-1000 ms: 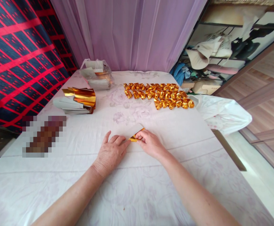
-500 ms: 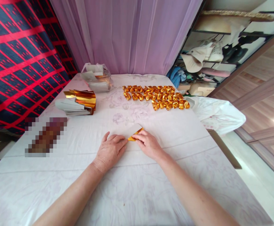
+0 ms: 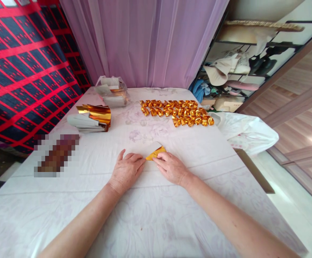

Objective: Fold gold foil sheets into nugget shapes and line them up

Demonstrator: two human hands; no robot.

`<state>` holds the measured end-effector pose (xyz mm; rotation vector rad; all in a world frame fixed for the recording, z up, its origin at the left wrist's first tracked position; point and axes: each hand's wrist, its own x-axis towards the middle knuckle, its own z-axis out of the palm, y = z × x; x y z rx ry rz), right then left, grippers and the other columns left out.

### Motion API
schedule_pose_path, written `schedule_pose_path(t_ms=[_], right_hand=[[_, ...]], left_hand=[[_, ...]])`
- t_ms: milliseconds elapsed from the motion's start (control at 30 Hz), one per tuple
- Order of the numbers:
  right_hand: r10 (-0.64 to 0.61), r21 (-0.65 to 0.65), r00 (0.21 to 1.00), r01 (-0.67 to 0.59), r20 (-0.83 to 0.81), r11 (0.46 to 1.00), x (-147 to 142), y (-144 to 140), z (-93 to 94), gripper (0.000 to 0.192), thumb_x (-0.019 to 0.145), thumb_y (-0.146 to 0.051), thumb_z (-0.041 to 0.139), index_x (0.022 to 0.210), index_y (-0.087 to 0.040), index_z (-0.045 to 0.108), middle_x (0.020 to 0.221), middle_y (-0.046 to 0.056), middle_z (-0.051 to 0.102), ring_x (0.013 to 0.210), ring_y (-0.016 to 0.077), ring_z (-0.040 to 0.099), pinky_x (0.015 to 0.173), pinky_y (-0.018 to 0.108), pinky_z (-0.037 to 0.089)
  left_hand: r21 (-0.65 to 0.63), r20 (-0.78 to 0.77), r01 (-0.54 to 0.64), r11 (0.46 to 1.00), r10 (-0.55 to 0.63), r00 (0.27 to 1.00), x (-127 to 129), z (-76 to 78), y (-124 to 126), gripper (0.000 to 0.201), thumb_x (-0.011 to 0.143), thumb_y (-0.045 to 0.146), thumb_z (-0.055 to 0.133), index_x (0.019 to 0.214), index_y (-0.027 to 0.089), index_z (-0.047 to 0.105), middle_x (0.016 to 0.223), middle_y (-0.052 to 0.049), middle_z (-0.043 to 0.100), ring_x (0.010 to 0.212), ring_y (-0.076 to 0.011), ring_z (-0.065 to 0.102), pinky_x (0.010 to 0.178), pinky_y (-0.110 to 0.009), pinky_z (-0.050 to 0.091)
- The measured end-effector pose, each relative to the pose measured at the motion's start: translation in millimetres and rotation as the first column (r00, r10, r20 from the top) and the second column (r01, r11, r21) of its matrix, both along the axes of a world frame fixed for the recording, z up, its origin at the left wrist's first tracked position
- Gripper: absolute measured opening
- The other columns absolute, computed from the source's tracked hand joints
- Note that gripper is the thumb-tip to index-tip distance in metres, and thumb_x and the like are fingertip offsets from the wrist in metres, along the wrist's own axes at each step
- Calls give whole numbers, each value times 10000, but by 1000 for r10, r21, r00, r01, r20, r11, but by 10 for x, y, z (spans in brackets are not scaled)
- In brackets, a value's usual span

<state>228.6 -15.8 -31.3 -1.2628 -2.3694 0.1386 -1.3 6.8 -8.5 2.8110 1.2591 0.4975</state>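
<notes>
In front of me on the cloth lies a sheet of foil paper (image 3: 152, 147), pale grey on one side, with a gold flap folded over its near edge. My left hand (image 3: 127, 167) rests flat with its thumb apart, its fingertips at the paper's left corner. Bent over the gold flap, my right hand (image 3: 170, 167) has its fingers closed on the paper's near right side. Farther back, several folded gold foil pieces (image 3: 189, 111) sit in rows. A stack of gold and grey foil sheets (image 3: 97, 118) stands at the left.
A clear plastic bag (image 3: 113, 92) with more sheets sits at the table's back left. A blurred-out patch (image 3: 58, 154) covers something at the left. A white plastic bag (image 3: 249, 130) hangs beside the right edge. Shelves (image 3: 236, 64) with a hat and shoes stand beyond.
My right hand has slid slightly right and down along the fold, and more of the gold flap shows. My left hand has stayed nearly in place. The view has shifted a little.
</notes>
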Motion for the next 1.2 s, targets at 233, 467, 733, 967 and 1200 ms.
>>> schedule_pose_path(t_ms=[233,467,733,967,1200], right_hand=[[55,54,998,-55,-11,997,90,-61,26,271,931,-215,514,1135,-203,692,1043,97,633,965,213,598,892,387,519],[-255,106,958,270,-133,957,150,-80,-7,307,855,-156,515,1118,-200,666,1133,107,653,1068,247,591,940,421,473],[-254,27,960,259,-120,965,146,-109,-34,335,793,-110,518,1102,-192,620,1151,113,646,1104,251,585,977,422,467],[-231,-1,952,235,-201,972,134,-132,-64,351,810,-88,496,1108,-217,627,1240,106,578,1133,225,596,989,402,495],[-165,-4,940,171,-300,985,96,-142,-93,446,785,-6,438,1105,-246,636,1219,82,582,1122,200,602,961,378,518]], left_hand=[[-1,1,15,1000,-15,1000,-20,13,8,239,945,237,517,1096,273,699,1093,-31,731,1013,-236,648,1083,-598,293],[86,-37,108,990,-105,994,-67,4,97,249,947,236,509,1122,263,684,1105,-33,732,1059,-237,639,1116,-575,264],[133,-61,71,989,-63,996,29,42,68,251,910,216,554,1129,218,677,1182,-88,679,1084,-268,602,1003,-499,406],[67,-63,41,997,-37,997,242,27,-77,219,895,270,618,1096,195,661,1098,-71,688,956,-245,620,838,-405,458],[9,-52,14,1000,-13,999,257,14,26,258,890,318,658,1122,206,661,1098,-53,701,960,-241,628,848,-408,437]])
